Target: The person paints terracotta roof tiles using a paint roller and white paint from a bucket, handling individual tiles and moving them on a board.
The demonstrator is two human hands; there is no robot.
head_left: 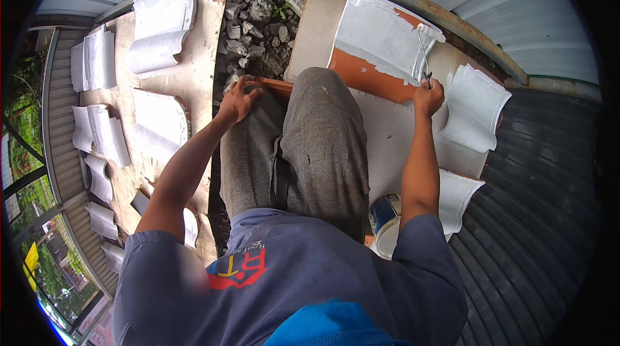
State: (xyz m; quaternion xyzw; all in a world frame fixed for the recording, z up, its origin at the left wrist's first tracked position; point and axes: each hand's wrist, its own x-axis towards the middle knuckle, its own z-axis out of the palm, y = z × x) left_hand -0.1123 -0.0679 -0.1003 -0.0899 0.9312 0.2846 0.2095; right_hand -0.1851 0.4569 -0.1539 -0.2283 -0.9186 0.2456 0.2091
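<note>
Both arms reach forward past the bent knees; the right hand (429, 96) is clenched around the handle of a small paint roller (426, 41), whose thin metal shaft runs up and away from the fist to a white sleeve lying on the far right part of the roof tile (381, 45); the right forearm is nearly straight, the elbow close to the body. The left hand (237, 100) stretches out on a longer, slanting arm and grips the near left corner of the same tile, fingers curled over its orange edge (the thumb side faces the knee).

That tile lies on a pale board (394, 146) just beyond the knees, its upper face mostly coated white, with a bare orange band left along the near edge and a thin strip at the far right corner. A paint can (385, 222) with white inside stands by the right elbow; white-painted tiles (473, 108) lie to the right of the roller hand, one touching the board's edge. More white tiles (160, 20) are spread over a board on the left; grey rubble (255, 26) fills the gap between the two boards.
</note>
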